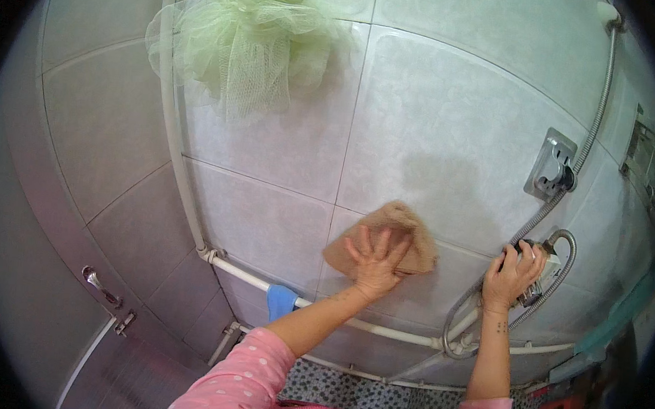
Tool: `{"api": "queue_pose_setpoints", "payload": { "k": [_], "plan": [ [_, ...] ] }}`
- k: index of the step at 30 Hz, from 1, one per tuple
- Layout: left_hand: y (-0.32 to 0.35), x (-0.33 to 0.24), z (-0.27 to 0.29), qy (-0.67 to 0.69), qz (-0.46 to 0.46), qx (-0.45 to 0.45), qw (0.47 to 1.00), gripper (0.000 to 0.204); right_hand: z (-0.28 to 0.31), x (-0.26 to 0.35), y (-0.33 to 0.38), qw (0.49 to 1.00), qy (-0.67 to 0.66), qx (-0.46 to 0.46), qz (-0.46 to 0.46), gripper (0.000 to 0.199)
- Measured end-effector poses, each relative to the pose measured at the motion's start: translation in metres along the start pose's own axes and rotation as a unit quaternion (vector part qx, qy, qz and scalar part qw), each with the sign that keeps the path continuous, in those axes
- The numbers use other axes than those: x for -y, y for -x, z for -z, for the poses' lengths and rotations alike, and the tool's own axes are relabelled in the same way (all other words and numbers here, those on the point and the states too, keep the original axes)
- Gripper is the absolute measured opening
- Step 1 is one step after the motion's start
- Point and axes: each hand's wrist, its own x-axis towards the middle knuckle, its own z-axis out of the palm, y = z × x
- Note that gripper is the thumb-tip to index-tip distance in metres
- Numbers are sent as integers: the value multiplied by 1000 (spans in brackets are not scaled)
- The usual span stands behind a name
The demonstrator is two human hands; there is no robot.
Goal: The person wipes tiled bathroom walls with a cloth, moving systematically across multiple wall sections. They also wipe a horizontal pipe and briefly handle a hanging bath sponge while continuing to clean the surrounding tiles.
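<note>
My left hand [376, 266] lies with its fingers spread on a brown cloth [414, 228], pressing it flat against the grey tiled wall [423, 113]. Part of the cloth is hidden under that hand. To the right, the fingers of my right hand [512, 282] curl over a chrome shower mixer tap [532, 294] on the wall, covering much of its body. A metal shower hose [566, 258] loops around the tap and that hand.
A pale green mesh bath puff [255, 46] hangs at the upper left. White pipes [380, 329] cross below my hands, with a blue cloth [281, 303] draped over one. A metal bracket [551, 164] sits above the tap. A door handle [101, 286] is at left.
</note>
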Motion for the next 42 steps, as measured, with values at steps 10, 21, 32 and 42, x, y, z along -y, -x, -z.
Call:
{"api": "queue_pose_setpoints", "payload": {
  "k": [10, 21, 32, 42],
  "plan": [
    [-12, 18, -1, -68, -181, -68, 979, 72, 0, -4, 1, 1000, 11, -10, 24, 21],
    [-87, 225, 122, -33, 179, -293, 939, 77, -1, -2, -2, 1000, 8, -9, 6, 18],
    [-114, 155, 107, -22, 164, -318, 934, 81, -1, -2, 1, 1000, 8, 2, -22, 16],
    [-74, -21, 38, -6, -246, -53, 968, 83, -1, -3, 4, 1000, -13, 5, -3, 19]
  ]
}}
